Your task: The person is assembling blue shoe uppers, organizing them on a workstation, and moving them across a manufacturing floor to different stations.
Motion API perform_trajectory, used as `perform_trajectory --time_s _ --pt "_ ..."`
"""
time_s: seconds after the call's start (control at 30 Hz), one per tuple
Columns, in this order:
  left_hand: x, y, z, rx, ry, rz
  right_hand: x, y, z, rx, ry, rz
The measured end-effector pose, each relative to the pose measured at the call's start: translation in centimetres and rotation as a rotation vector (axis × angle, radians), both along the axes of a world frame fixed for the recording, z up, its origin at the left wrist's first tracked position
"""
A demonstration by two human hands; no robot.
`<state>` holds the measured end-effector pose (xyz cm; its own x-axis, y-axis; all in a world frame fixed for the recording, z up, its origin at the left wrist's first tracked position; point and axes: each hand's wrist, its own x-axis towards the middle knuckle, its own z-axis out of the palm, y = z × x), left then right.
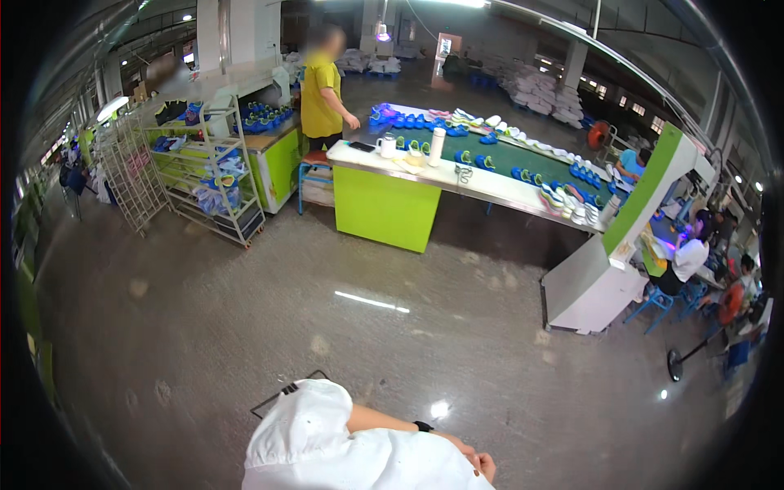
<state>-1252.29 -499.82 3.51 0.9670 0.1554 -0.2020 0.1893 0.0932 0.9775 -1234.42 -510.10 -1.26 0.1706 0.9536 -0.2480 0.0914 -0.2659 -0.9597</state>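
My left arm, in a white short sleeve (pixel 302 416), lies bent across my body at the lower edge. A dark band (pixel 423 426) circles its wrist. My left hand (pixel 467 451) is curled in front of the white shirt (pixel 408 461), which covers part of it. Whatever its fingers hold, if anything, is hidden. A patch of skin against its fingertips could be my right hand, but I cannot tell. Both are far from the shoes on the work line.
Beyond the grey floor (pixel 327 343) stands a long bench (pixel 498 186) with a green front panel (pixel 384 204). Blue shoes (pixel 523 175), a white mug (pixel 386 146) and a bottle (pixel 438 147) stand there. A person in yellow (pixel 320 90) is behind it. A shoe rack (pixel 204 175) stands left, a green-white machine (pixel 588 286) right.
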Motion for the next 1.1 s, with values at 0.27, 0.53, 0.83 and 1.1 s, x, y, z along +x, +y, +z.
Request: perform_trajectory --time_s 0.27,0.53,0.83,1.1 --pt "9.0 2.6 1.1 0.011 -0.034 0.275 9.3 7.4 4.4 0.486 -0.491 0.283" --pt "35.9 7.5 2.0 -0.038 -0.188 -0.102 31.1 6.8 8.7 0.419 -0.554 -0.134" --pt "61.4 0.4 7.1 0.391 -0.406 -0.561 52.2 -8.8 8.8 0.115 -0.363 -0.562" --pt "76.0 -7.4 1.5 -0.337 -0.582 -0.492 65.7 -13.5 9.8 -0.286 -0.334 -0.505"
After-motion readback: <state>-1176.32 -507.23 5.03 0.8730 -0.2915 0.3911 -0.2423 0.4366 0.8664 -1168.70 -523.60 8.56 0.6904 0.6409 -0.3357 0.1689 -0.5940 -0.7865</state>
